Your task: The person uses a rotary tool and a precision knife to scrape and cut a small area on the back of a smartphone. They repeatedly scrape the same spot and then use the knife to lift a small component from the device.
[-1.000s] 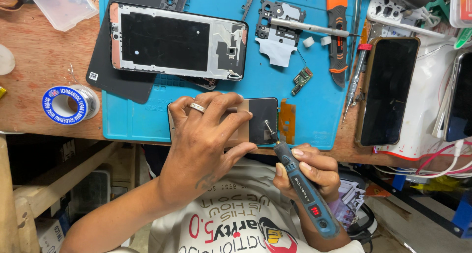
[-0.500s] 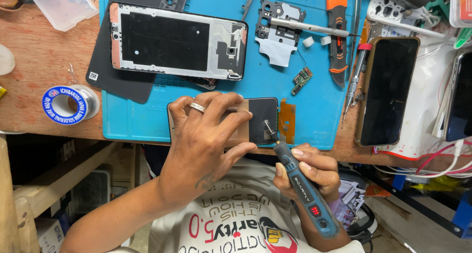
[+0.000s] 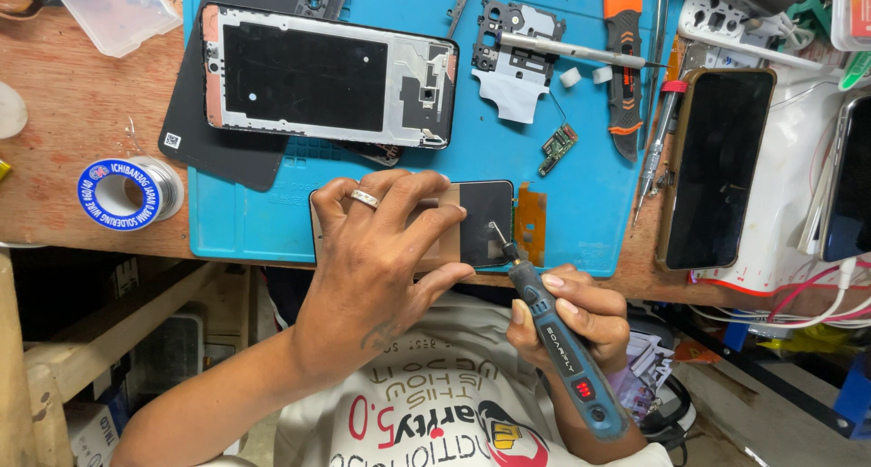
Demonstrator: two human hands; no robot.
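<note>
Screen panel under left hand — pinned

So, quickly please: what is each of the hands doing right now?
Left hand: open, pressing flat on the dark panel.
Right hand: closed around the blue power tool.
</note>
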